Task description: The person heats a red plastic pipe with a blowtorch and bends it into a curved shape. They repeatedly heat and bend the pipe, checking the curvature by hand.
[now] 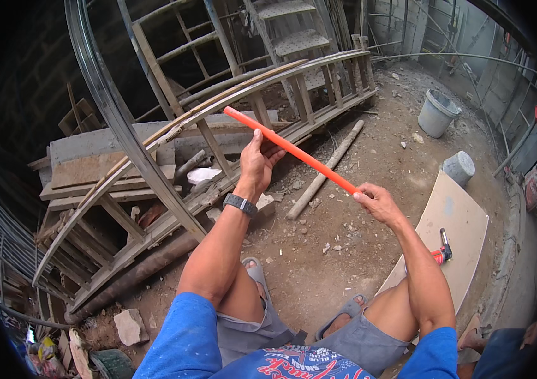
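Note:
A long, straight orange plastic pipe (306, 159) slants across in front of me, from upper left to lower right. My left hand (257, 165), with a dark watch on its wrist, holds the pipe nearer its upper end, the thumb on one side and the fingers on the other. The lower right end is gripped by my right hand (377, 203), its fingers closed around it. Beyond my right forearm, a torch (443, 247) with a red body and black head lies on a pale board (464, 218), partly hidden by the arm.
A wooden ladder-like frame (208, 129) leans at the left beside a metal channel (123, 120). A wooden pole (326, 170) lies on the dirt ground. Grey buckets (435, 114) stand at the right. A stone block (131, 327) rests at lower left. Someone's foot (470, 335) shows at lower right.

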`<state>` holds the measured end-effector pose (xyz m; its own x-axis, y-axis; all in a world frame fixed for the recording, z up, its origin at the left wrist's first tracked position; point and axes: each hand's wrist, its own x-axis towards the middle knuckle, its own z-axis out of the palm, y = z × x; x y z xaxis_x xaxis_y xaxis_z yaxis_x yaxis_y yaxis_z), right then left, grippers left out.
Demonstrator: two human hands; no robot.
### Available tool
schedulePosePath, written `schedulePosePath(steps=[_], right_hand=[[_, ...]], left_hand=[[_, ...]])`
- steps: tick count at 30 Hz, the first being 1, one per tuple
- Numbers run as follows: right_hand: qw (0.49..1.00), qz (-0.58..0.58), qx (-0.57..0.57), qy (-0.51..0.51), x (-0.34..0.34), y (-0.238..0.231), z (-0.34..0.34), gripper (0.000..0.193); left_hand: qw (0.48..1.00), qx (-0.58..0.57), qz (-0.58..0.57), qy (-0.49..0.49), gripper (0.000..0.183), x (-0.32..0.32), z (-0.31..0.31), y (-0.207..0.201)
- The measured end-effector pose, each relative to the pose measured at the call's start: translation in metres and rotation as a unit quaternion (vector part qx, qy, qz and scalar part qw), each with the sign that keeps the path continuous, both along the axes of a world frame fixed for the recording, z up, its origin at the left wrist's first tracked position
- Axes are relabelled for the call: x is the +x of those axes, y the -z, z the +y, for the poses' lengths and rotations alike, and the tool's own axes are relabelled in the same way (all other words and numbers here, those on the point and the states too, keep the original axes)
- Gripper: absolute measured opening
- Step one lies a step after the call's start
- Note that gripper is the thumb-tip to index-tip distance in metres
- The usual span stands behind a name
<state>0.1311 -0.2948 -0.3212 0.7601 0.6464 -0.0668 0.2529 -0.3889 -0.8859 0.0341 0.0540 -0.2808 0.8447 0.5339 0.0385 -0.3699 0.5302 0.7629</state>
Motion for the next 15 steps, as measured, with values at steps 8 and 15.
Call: schedulePosePath(steps=[8, 15], right_hand=[[0.993, 0.112, 0.007, -0.017, -0.011, -0.020, 0.002, 0.033], [0.997, 0.069, -0.006, -0.021, -0.011, -0.011, 0.003, 0.036]], left_hand=[[0.998, 0.019, -0.039, 0.050, 0.050, -0.004, -0.003, -0.008], [0.998, -0.006, 0.021, 0.058, 0.068, -0.006, -0.011, -0.011]])
